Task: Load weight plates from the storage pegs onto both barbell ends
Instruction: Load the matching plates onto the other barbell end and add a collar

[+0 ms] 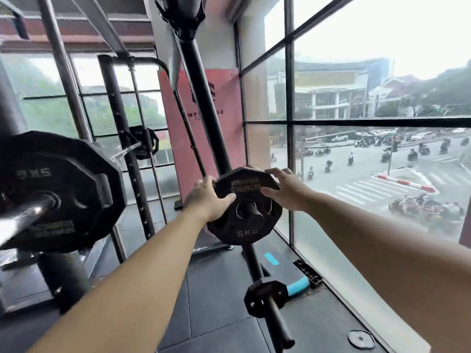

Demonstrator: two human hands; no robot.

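5 kg plate [242, 234] on storage peg [252, 215], black upright [204, 98]. Opposite edges gripped by left hand [207, 198] and right hand [286, 191], fingers [276, 171] curled round rim. Barbell end [21, 220] at left carries larger plate [76, 179].

Gym, upper storey. Evidence: black steel rack [204, 110], 5 kg weight plate [245, 234] on storage peg [254, 217], loaded barbell [24, 220], rubber floor mats [216, 301], windows [356, 85] over street traffic [369, 171].

Large black-framed windows [356, 98] over a busy street, pink wall banner [229, 98], dark rubber floor [216, 289], grey daylight
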